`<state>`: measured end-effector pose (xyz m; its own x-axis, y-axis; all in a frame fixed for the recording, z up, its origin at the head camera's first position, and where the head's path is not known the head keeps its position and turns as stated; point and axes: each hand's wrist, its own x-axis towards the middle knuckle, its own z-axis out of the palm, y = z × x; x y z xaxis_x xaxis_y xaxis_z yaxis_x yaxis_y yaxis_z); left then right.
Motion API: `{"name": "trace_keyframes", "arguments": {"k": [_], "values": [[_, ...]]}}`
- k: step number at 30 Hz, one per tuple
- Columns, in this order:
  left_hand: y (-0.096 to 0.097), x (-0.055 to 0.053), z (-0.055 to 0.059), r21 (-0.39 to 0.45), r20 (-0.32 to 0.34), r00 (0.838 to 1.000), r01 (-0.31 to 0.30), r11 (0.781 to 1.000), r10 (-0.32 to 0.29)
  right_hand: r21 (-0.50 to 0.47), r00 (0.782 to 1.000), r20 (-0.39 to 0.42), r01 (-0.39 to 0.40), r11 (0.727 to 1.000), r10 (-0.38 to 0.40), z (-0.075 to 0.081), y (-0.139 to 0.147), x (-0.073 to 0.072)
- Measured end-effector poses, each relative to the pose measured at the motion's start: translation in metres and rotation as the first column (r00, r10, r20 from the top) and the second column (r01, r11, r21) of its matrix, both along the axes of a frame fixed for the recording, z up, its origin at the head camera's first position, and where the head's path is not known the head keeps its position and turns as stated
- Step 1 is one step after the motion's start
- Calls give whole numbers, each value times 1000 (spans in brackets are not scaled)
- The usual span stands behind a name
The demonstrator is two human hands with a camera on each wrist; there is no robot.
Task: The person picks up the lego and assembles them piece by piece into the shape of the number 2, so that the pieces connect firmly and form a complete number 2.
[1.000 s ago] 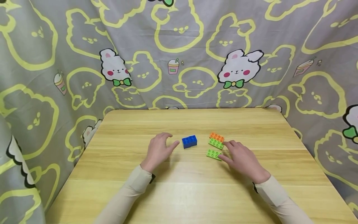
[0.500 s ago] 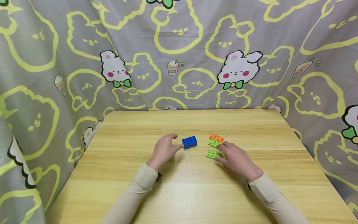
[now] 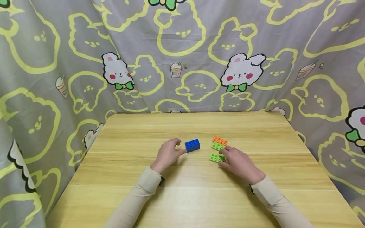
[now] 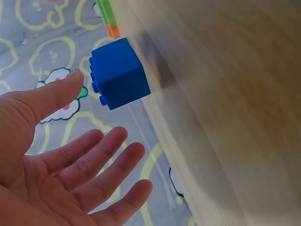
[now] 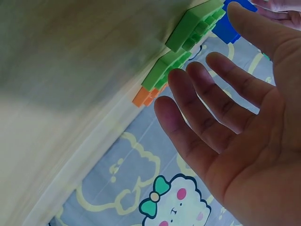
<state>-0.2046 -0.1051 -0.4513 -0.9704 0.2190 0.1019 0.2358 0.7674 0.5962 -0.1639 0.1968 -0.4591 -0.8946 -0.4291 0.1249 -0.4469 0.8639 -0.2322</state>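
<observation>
A blue toy building brick (image 3: pixel 192 146), two studs wide, sits studs-up left of the other bricks. My left hand (image 3: pixel 166 154) is just to its left, thumb close to the brick's near left corner; in the left wrist view the fingers are spread and hold nothing. To the right, a thin orange brick (image 3: pixel 220 140) and a green brick (image 3: pixel 217 146) lie side by side, with a second green brick (image 3: pixel 215 158) nearer me. My right hand (image 3: pixel 239 161) hovers over the right ends of both green bricks, partly hiding them; its fingers (image 5: pixel 195 106) are loosely extended around nothing.
The bricks lie on a wood-grain table (image 3: pixel 182 193), around its middle. A grey curtain (image 3: pixel 196 41) with yellow bear outlines and white rabbits hangs behind the table's far edge and along both sides.
My left hand has moved right, up to the blue brick. The right hand has slid left, covering more of the green bricks. The bricks keep their places while the head view shifts slightly.
</observation>
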Motion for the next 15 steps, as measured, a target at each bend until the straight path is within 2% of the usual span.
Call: {"name": "trace_keyframes", "arguments": {"k": [11,15], "values": [[5,-2,-4,-7,-10,999,42,999,-42,-27,1000,8,-28,999,28,-8,0,-2],[9,-3,-4,-25,-9,999,37,999,-37,-27,999,16,-28,999,28,-10,-1,-3]]}}
